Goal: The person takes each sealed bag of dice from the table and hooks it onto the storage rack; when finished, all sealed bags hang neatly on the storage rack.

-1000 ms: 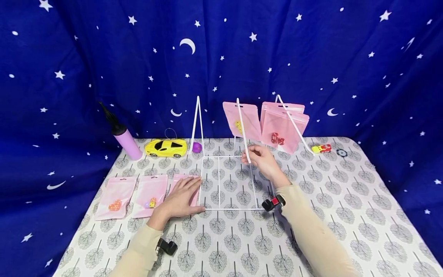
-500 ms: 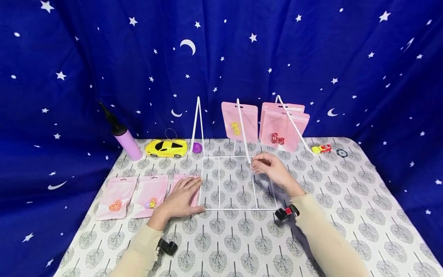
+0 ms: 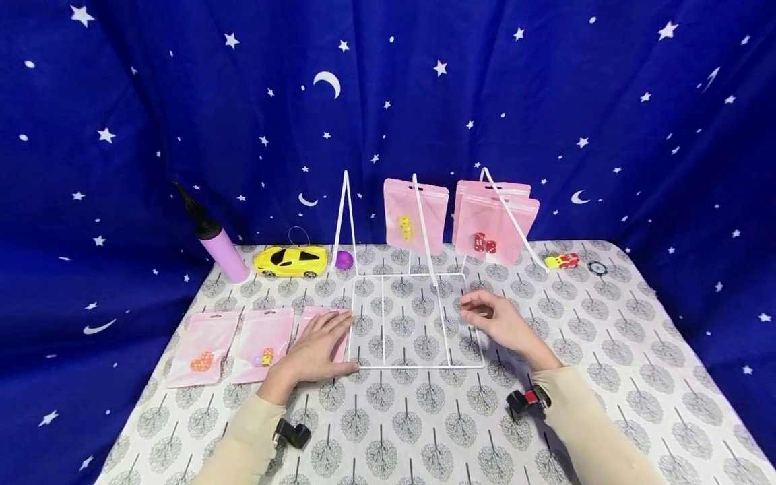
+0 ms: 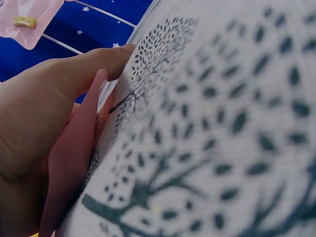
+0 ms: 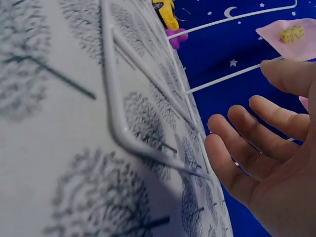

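Note:
My left hand (image 3: 312,347) rests over a pink zip pouch (image 3: 342,347), straight fingers reaching the left side of a white wire rack (image 3: 418,368). In the left wrist view the pouch's edge (image 4: 74,158) shows under the palm. My right hand (image 3: 500,325) hovers by the rack's right side, fingers loosely bent and holding nothing. A pink pouch with yellow dice (image 3: 394,202) hangs on the rack's middle arm (image 3: 426,229). Two pink pouches hang on the right arm (image 3: 512,219); the front pouch (image 3: 469,219) contains red dice.
To the left lie a pouch with orange dice (image 3: 209,333) and a pouch with a yellow die (image 3: 267,333). Behind stand a purple hand pump (image 3: 225,256), a yellow toy car (image 3: 291,261) and a purple ball (image 3: 344,260). A small toy car (image 3: 562,261) and round disc (image 3: 597,267) sit at the right.
My right hand has left the tip of the middle arm and drawn back to the right and nearer. The yellow-dice pouch has swung slightly left on its arm. My left hand stays put.

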`<action>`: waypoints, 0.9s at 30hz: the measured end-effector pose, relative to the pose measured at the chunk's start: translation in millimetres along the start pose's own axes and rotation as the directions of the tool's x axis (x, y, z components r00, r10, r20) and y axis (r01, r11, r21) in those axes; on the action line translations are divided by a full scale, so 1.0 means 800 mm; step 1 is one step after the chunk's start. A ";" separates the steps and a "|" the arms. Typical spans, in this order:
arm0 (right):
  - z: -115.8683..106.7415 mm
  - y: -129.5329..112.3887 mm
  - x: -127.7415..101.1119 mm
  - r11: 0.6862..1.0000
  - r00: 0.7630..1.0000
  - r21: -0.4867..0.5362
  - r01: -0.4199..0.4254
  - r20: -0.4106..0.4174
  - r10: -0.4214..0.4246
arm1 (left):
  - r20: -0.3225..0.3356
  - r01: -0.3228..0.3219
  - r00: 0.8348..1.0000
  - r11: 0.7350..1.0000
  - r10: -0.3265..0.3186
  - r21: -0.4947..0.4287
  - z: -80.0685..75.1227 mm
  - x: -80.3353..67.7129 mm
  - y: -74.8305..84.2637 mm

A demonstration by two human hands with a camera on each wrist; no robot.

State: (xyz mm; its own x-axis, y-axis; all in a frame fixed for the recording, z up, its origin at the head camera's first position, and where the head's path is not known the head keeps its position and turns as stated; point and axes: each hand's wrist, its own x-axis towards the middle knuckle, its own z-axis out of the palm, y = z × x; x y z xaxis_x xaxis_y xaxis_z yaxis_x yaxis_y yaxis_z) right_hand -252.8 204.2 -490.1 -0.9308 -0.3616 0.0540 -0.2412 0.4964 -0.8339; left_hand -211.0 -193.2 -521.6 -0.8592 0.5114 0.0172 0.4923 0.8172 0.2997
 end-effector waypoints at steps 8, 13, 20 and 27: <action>0.001 0.001 -0.024 0.988 0.997 -0.138 0.066 0.034 -0.062 | 0.006 0.001 1.000 1.000 -0.001 0.006 0.001 0.000 0.000; 0.002 0.000 -0.034 0.960 0.993 -0.256 0.117 0.033 -0.112 | 0.009 0.001 1.000 1.000 -0.001 0.009 -0.001 0.000 0.000; 0.002 0.006 -0.046 0.940 0.987 -0.302 0.157 0.018 -0.158 | 0.009 0.006 1.000 1.000 -0.006 0.006 -0.001 0.000 0.001; -0.003 0.014 -0.055 0.921 0.986 -0.354 0.162 0.017 -0.167 | 0.013 0.008 1.000 1.000 -0.008 0.012 0.000 0.001 0.001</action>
State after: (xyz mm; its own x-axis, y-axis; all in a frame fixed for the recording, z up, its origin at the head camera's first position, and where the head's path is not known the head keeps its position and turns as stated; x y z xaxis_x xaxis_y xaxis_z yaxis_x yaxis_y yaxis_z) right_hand -215.3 227.7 -500.6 -0.8729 -0.4523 0.1832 -0.4700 0.6782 -0.5650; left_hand -211.2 -192.0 -521.5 -0.8611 0.5084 0.0020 0.4873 0.8243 0.2880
